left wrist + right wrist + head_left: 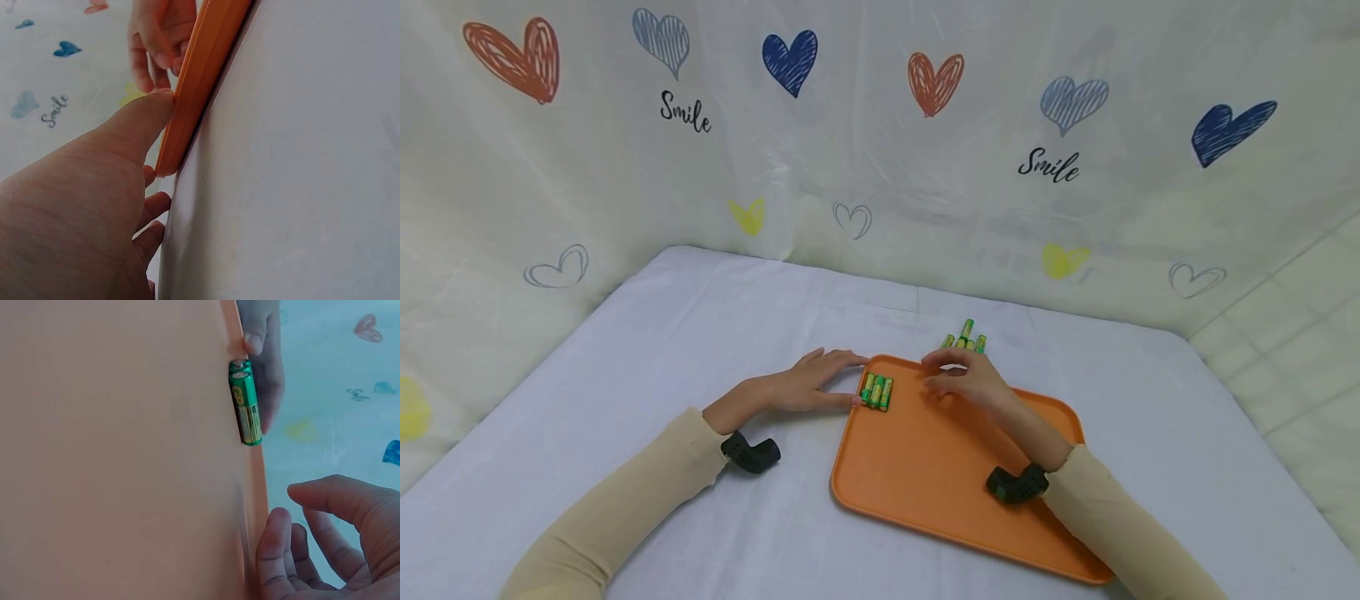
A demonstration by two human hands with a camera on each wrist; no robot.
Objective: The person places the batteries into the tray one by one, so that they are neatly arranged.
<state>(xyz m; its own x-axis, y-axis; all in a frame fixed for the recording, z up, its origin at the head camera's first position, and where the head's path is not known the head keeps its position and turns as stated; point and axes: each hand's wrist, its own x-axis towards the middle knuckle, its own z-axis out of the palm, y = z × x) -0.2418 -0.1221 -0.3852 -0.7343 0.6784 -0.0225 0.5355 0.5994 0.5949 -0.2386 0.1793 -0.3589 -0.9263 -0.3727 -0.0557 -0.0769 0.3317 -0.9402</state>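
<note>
An orange tray [917,467] lies on the white-covered table. Several green and yellow batteries [877,392] lie side by side in its far left corner, also seen as a green battery row [245,409] in the right wrist view. My left hand [812,385] reaches around that corner with fingers extended, its thumb [147,115] touching the tray's rim beside the batteries. My right hand [973,382] hovers over the tray's far edge. Its fingers bend loosely, and the right wrist view shows a gap between thumb and fingertips with nothing in it.
Just beyond the tray's far edge, more batteries [967,328] lie on the table cloth [737,317], partly hidden behind my right hand. A pale curtain [865,150] printed with hearts and "Smile" hangs behind the table. Each wrist carries a black camera mount [751,454].
</note>
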